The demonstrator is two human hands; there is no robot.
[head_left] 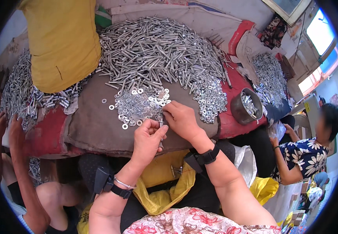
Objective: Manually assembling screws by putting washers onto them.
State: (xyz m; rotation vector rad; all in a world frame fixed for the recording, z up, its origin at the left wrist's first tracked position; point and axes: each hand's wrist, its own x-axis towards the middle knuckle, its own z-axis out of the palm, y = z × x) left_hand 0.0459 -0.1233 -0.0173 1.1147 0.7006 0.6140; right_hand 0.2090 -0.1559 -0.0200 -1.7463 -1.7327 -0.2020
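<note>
My left hand (148,137) is closed around a metal bolt (161,123), whose end pokes up between thumb and forefinger; another bit of metal shows below the fingers. Close beside it, my right hand (181,118) has its fingertips pinched together at the near right edge of a heap of flat washers (134,105). What those fingertips hold, if anything, is too small to make out. To the right of the washers lies a pile of nuts (212,99). Behind both spreads a large mound of long bolts (153,50).
A yellow sack (61,43) stands at the far left. A metal pot (247,106) with small parts sits on the right. Below my hands hangs an open yellow bag (165,195). One person's hands (9,126) work at the left; another person (305,156) sits at the right.
</note>
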